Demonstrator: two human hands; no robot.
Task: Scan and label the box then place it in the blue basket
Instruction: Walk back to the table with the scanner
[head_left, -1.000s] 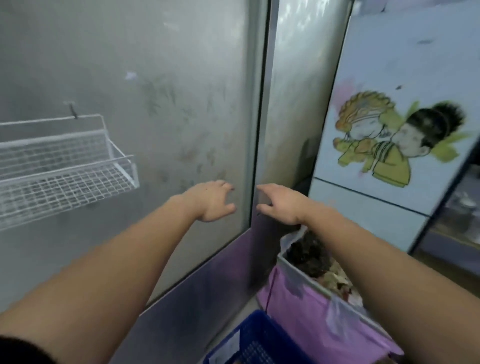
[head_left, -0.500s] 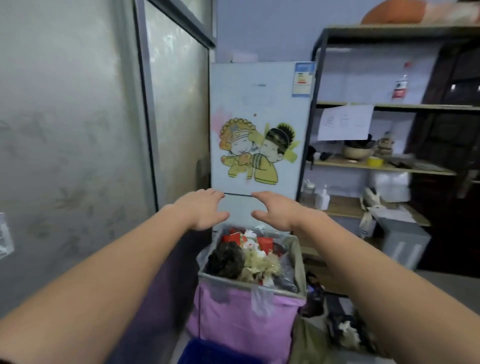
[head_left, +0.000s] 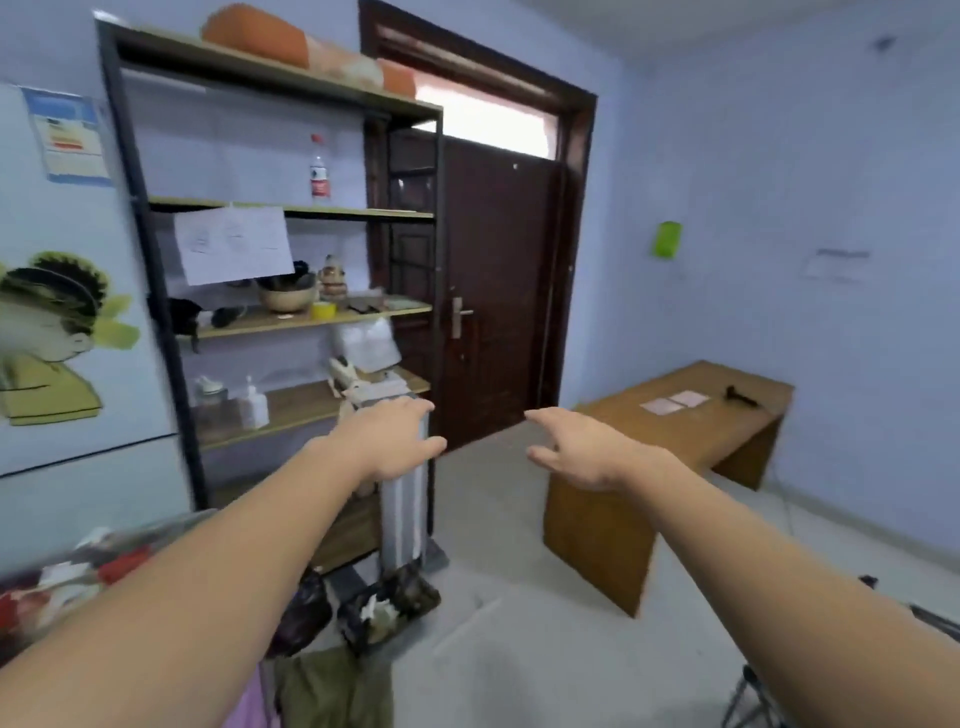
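Note:
Both my arms stretch out in front of me at chest height. My left hand (head_left: 392, 441) is empty, fingers apart, palm down, in front of the shelf unit. My right hand (head_left: 576, 449) is also empty with fingers spread, held over the floor before the wooden table. No box and no blue basket show in this view. On the wooden table (head_left: 623, 431) at the right lie two pale pink labels (head_left: 674, 402) and a small black scanner-like device (head_left: 740, 396).
A metal shelf unit (head_left: 156, 312) with bottles, bowls and paper stands left of a dark brown door (head_left: 493, 291). A fridge with a cartoon sticker (head_left: 52, 332) is at far left. A full rubbish bin (head_left: 67, 566) and bags sit low left. A folding stand (head_left: 748, 691) is bottom right.
My view has swung to the right, from the grey wall and blue basket, past the fridge and rubbish bin, to the shelf, door and wooden table. Both hands stay outstretched and empty.

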